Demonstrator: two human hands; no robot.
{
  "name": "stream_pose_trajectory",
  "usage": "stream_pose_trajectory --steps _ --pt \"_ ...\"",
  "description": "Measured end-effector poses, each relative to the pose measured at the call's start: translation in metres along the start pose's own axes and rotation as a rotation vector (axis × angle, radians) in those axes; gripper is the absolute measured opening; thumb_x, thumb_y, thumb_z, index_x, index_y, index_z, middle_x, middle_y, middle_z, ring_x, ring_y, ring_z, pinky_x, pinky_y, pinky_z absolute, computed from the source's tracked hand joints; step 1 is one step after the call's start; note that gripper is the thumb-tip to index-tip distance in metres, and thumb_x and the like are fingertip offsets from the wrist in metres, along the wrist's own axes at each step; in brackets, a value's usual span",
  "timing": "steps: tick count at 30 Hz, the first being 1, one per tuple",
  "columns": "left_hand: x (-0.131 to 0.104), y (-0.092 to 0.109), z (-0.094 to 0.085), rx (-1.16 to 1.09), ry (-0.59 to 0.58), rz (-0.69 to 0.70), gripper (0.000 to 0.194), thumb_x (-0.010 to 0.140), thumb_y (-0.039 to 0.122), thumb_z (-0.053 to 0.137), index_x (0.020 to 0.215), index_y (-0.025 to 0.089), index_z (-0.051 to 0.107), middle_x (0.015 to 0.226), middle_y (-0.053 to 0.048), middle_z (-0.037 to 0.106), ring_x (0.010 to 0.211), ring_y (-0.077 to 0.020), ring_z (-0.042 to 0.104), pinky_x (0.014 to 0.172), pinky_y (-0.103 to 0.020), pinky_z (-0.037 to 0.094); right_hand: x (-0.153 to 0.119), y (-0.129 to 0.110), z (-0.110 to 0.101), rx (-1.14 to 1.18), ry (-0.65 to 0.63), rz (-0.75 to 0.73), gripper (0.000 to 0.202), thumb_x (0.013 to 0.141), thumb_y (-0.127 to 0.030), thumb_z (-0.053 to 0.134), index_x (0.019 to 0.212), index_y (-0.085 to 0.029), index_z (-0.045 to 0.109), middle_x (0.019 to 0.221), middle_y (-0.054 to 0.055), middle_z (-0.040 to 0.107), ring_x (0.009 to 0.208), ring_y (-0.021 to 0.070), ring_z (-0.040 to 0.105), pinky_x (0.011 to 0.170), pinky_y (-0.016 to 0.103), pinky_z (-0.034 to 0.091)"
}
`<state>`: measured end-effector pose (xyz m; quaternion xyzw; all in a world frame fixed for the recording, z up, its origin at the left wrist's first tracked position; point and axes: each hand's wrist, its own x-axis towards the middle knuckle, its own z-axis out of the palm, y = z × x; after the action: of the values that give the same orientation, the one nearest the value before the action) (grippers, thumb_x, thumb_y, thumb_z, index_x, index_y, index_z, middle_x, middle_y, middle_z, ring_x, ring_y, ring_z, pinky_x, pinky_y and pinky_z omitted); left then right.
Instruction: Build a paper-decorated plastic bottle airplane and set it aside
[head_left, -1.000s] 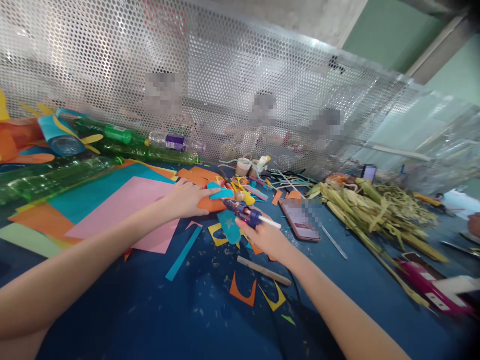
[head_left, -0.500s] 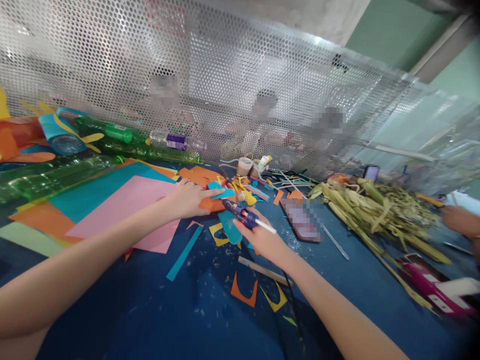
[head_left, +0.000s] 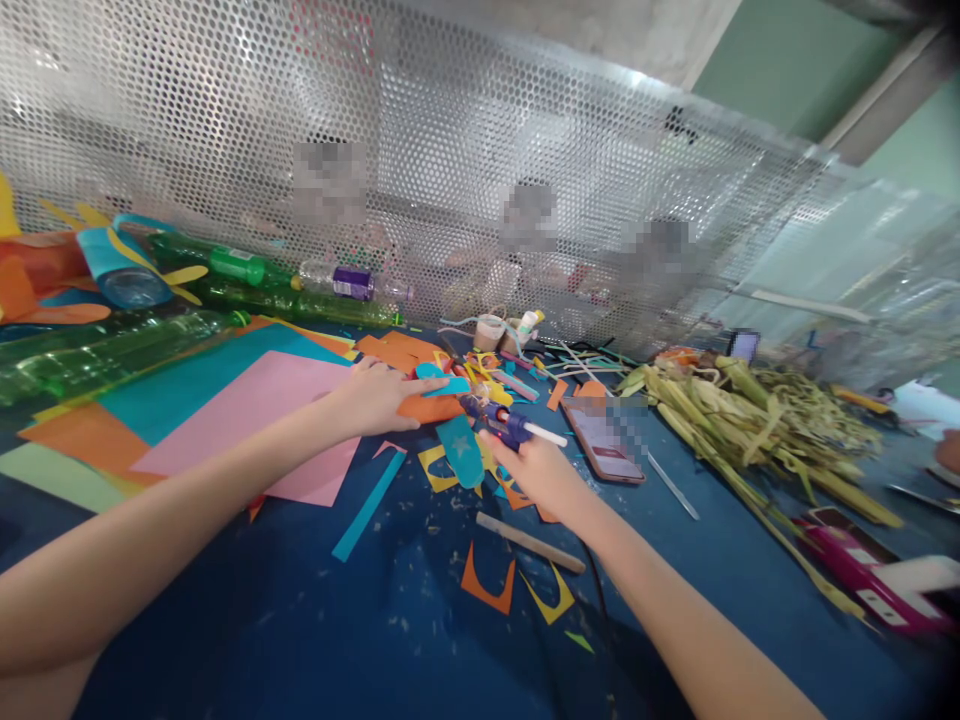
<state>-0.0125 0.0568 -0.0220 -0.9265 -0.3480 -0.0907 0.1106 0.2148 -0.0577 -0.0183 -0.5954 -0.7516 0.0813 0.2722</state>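
The glue gun, gripped in the right hand, had been shifted slightly rightward, its nozzle beside the orange piece, which was gripped by the left hand over the blue table.

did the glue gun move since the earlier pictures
Yes. The glue gun in the right hand has shifted slightly rightward, toward the phone lying on the blue table.
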Motion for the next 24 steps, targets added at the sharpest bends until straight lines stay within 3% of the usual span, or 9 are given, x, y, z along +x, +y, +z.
stream_pose_trajectory --steps 4,11,17,24 --pt "-0.002 0.003 -0.004 0.116 -0.001 -0.011 0.065 0.077 0.055 0.05 0.136 0.046 0.024 0.092 -0.001 0.066 0.078 -0.0246 0.055 0.071 -0.035 0.029 -0.001 -0.003 0.008 0.063 -0.028 0.046 0.029 0.087 -0.039 0.045 0.087 -0.017 0.064 0.082 0.008 0.064 0.086 0.0231 0.061 0.071 0.032 0.049" --pt "-0.002 0.006 -0.008 0.095 -0.018 -0.015 0.063 0.078 0.055 0.048 0.137 0.043 0.027 0.087 -0.002 0.065 0.076 -0.0239 0.055 0.072 -0.034 0.028 -0.001 -0.006 0.016 0.056 -0.004 0.007 0.028 0.087 -0.04 0.045 0.091 -0.019 0.063 0.084 0.007 0.065 0.084 0.0224 0.061 0.074 0.034 0.049" --pt "0.0 0.003 -0.005 0.061 -0.025 -0.021 0.063 0.076 0.058 0.046 0.135 0.045 0.028 0.088 -0.002 0.066 0.078 -0.0237 0.055 0.073 -0.034 0.027 -0.002 -0.007 0.007 0.007 -0.036 0.109 0.032 0.087 -0.041 0.044 0.093 -0.016 0.063 0.085 0.009 0.065 0.085 0.0244 0.062 0.072 0.034 0.049" --pt "-0.001 0.004 -0.006 0.084 -0.015 -0.01 0.066 0.076 0.055 0.05 0.137 0.044 0.026 0.09 -0.002 0.066 0.078 -0.0247 0.055 0.072 -0.036 0.029 0.001 -0.004 -0.003 -0.028 -0.035 0.096 0.029 0.087 -0.037 0.044 0.09 -0.015 0.063 0.083 0.01 0.066 0.083 0.0239 0.063 0.072 0.032 0.048"
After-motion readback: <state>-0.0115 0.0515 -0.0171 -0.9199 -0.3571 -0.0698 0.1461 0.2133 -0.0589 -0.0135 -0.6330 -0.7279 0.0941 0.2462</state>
